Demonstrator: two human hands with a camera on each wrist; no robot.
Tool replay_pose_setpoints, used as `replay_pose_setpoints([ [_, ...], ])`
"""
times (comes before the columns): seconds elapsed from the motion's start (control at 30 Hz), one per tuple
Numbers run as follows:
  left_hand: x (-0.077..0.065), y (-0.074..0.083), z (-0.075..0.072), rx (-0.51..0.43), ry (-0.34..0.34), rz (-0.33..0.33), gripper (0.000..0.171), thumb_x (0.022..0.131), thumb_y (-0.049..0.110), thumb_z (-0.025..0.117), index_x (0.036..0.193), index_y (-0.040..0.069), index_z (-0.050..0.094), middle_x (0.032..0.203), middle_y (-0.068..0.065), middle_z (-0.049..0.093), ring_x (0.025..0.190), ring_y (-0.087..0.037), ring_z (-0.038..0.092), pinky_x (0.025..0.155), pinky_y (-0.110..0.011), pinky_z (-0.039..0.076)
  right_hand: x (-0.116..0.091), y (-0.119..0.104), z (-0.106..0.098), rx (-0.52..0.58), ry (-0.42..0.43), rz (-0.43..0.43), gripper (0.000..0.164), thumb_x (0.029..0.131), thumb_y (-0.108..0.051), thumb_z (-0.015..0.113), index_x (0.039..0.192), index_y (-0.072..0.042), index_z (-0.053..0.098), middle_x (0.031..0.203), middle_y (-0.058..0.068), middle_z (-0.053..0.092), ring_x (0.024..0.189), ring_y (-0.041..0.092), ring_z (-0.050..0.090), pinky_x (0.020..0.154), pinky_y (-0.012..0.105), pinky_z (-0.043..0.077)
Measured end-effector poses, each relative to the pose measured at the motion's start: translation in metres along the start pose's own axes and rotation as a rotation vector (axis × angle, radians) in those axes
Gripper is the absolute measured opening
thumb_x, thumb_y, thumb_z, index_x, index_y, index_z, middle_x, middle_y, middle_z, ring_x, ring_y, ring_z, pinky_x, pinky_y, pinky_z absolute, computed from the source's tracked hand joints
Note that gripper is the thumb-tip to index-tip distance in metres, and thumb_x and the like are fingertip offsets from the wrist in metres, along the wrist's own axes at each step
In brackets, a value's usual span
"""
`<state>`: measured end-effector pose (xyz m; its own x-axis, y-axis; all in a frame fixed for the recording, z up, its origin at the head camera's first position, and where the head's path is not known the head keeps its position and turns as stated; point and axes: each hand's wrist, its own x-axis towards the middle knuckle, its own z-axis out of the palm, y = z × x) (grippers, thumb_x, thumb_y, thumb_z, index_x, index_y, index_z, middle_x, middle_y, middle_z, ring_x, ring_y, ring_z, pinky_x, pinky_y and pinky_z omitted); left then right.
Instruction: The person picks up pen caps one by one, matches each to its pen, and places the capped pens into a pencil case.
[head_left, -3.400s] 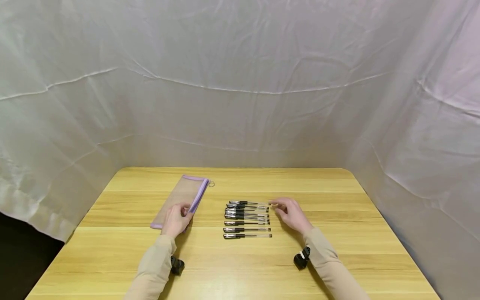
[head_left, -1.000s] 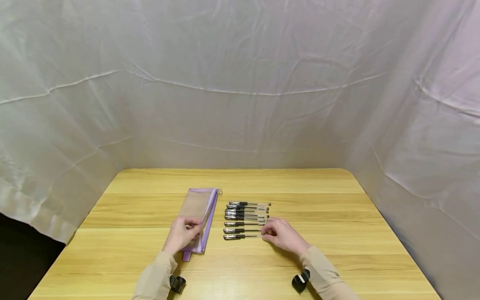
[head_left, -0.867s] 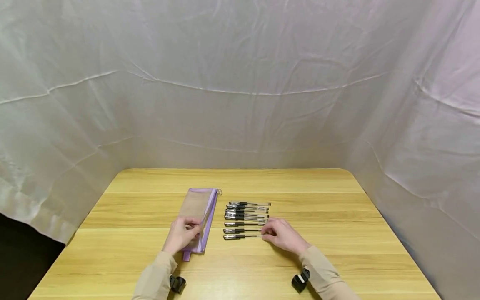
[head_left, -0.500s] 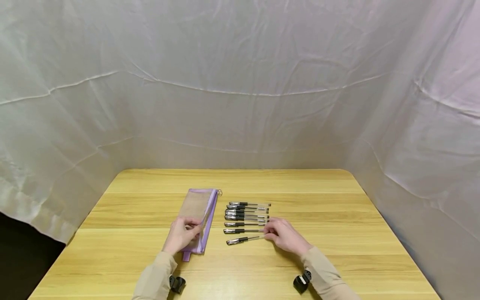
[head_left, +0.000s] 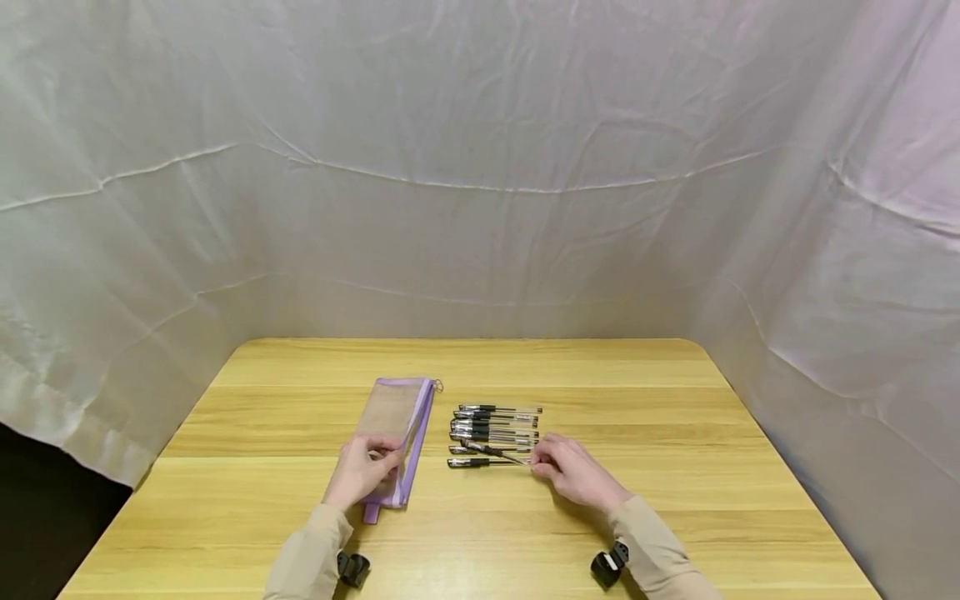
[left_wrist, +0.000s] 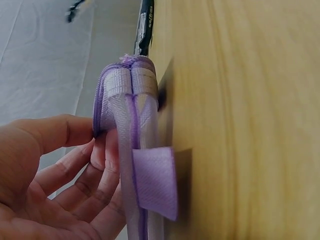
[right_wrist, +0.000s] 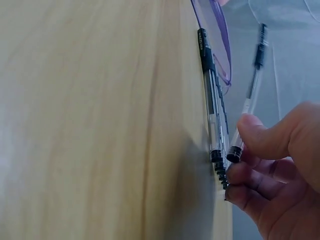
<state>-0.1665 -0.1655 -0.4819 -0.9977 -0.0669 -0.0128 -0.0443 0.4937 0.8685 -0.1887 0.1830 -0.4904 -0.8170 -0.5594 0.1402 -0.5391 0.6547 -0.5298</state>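
A mesh pencil case [head_left: 391,405] with purple trim lies left of the pens in the head view. My left hand [head_left: 362,470] pinches its zipper edge between thumb and fingers; the left wrist view shows the purple zipper tape [left_wrist: 103,110] at the thumb tip. My right hand [head_left: 573,472] pinches a clear gel pen [right_wrist: 255,85] by its black end plug, with the capped end raised off the table. Beneath and beyond it, several like pens [head_left: 469,463] lie in a row, black caps toward the case.
The wooden table [head_left: 480,542] reaches to a grey cloth [head_left: 480,250] hung behind and at both sides. A metal ring [head_left: 438,386] hangs at the case's far corner. A small purple tab [head_left: 371,512] sticks out at its near end.
The right hand has picked up the nearest pen by its end, and its capped end has swung up and away over the row. Earlier, the left hand drew the case nearer the pens.
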Motion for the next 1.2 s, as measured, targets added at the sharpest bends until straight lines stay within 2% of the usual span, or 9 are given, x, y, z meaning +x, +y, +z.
replay_pose_setpoints([
  [0.33,0.0,0.0,0.0,0.003,0.002,-0.003,0.013,0.086,0.002,0.072,0.098,-0.002,0.076,0.081,-0.009,0.075,0.062,-0.013,0.067,0.056,-0.023,0.057,0.003,-0.007,0.003,0.177,-0.068,0.054,0.005,0.098,-0.008,0.059,0.102,-0.007,0.062,0.088,0.001,0.066,0.075,0.001,0.055,0.07,0.02,0.053],
  [0.57,-0.001,0.001,-0.001,0.006,0.005,0.001,0.014,0.087,0.002,0.072,0.099,-0.002,0.076,0.083,-0.009,0.075,0.063,-0.013,0.067,0.056,-0.023,0.056,0.006,-0.01,0.004,0.36,-0.138,0.074,0.017,0.097,-0.005,0.059,0.113,0.0,0.057,0.092,0.007,0.069,0.075,0.009,0.066,0.071,0.021,0.058],
  [0.77,-0.001,0.001,-0.001,0.002,0.001,-0.005,0.013,0.087,0.003,0.072,0.098,-0.003,0.076,0.082,-0.009,0.075,0.063,-0.013,0.066,0.056,-0.024,0.056,0.01,-0.014,0.005,0.419,-0.133,0.092,0.024,0.094,-0.003,0.062,0.116,0.002,0.053,0.091,0.013,0.073,0.073,0.013,0.07,0.065,0.023,0.059],
  [0.97,0.0,0.0,-0.001,-0.005,-0.004,-0.008,0.012,0.087,0.003,0.072,0.097,-0.002,0.076,0.081,-0.009,0.075,0.063,-0.013,0.066,0.056,-0.024,0.056,0.013,-0.017,0.004,0.526,-0.129,0.127,0.023,0.095,-0.001,0.06,0.115,0.008,0.051,0.097,0.022,0.074,0.08,0.023,0.074,0.073,0.025,0.062],
  [1.07,-0.001,0.0,-0.001,-0.006,-0.004,-0.009,0.012,0.087,0.003,0.072,0.098,-0.002,0.076,0.081,-0.009,0.075,0.063,-0.013,0.066,0.056,-0.024,0.056,0.016,-0.017,0.005,0.59,-0.119,0.162,0.02,0.098,-0.005,0.058,0.112,0.009,0.055,0.098,0.022,0.074,0.084,0.026,0.075,0.076,0.027,0.062],
  [1.2,-0.001,0.0,-0.001,-0.003,-0.006,-0.012,0.012,0.088,0.004,0.072,0.098,-0.002,0.076,0.081,-0.009,0.075,0.063,-0.013,0.066,0.056,-0.024,0.056,0.017,-0.019,0.005,0.679,-0.104,0.187,0.025,0.102,-0.013,0.054,0.109,0.01,0.061,0.099,0.022,0.072,0.088,0.026,0.073,0.08,0.029,0.062],
])
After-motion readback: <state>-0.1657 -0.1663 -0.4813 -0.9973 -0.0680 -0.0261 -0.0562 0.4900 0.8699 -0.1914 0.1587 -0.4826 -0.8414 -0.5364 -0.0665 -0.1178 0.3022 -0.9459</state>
